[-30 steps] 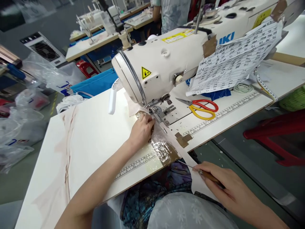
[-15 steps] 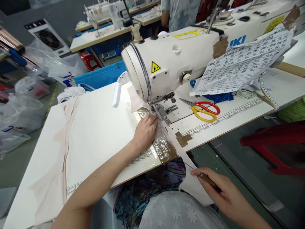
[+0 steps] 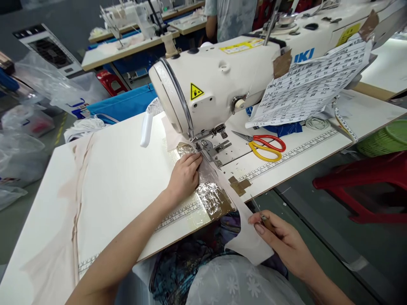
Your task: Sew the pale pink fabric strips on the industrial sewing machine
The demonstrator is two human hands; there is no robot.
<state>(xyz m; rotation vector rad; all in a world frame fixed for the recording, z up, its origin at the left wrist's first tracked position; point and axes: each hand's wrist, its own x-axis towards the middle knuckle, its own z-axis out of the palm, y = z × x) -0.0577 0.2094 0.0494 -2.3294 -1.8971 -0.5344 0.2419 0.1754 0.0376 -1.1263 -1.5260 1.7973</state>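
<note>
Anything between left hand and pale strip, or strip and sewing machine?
Nothing visible. The left hand is at the edge of the pale strip, which runs up to the sewing machine; the scissors lie off to the right.

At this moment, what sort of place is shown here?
Most likely a sewing workshop: a large sewing machine with pale fabric leading from it, scissors beside it, and other machines behind.

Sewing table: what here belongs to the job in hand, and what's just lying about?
Seemingly in the job:
sewing machine
pale fabric, at the left hand
wooden-handled tool, in the right hand

Seemingly lying about:
scissors
tape measure
coiled cord
blue cloth
</note>
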